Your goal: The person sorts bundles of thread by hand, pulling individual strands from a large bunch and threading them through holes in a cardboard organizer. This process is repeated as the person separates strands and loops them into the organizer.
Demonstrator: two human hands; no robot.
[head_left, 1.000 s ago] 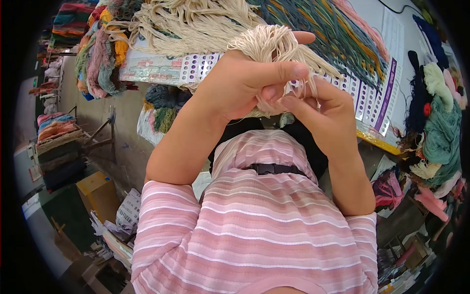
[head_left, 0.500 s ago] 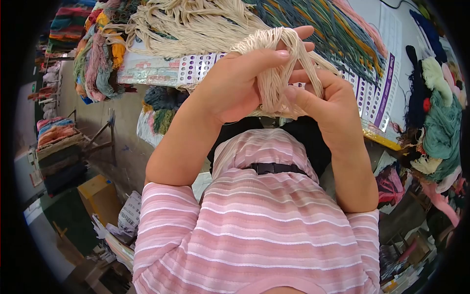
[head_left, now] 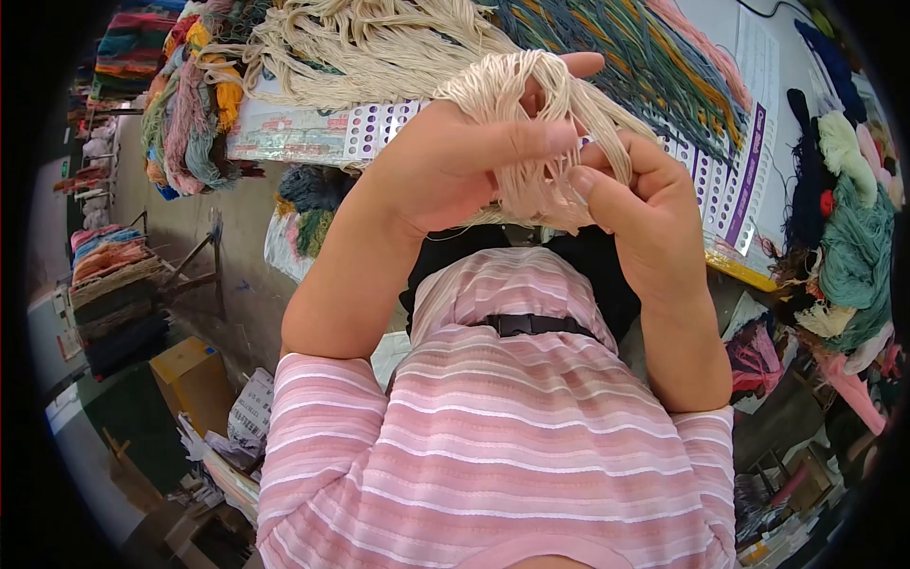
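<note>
A skein of cream embroidery thread [head_left: 517, 81] drapes over my left hand [head_left: 450, 156], whose fingers pass behind it while the thumb lies across the front strands. Its lower ends hang down in front of my belly. At the right side of the skein, my right hand [head_left: 640, 185] pinches some strands between thumb and forefinger, its other fingers curled. More cream thread [head_left: 360, 52] is spread over the table behind. Part of my left fingers is hidden by the skein.
Dark green, blue and ochre threads [head_left: 616, 62] lie across the table at the back. White cards with punched holes [head_left: 379, 123] show along its front edge. Coloured skeins [head_left: 190, 123] hang at the left, and teal skeins [head_left: 853, 251] at the right. A cardboard box [head_left: 192, 379] stands lower left.
My left thumb has shifted down and right across the strands. The skein has spread out to the left over the hand. My right hand has moved slightly right, still pinching.
</note>
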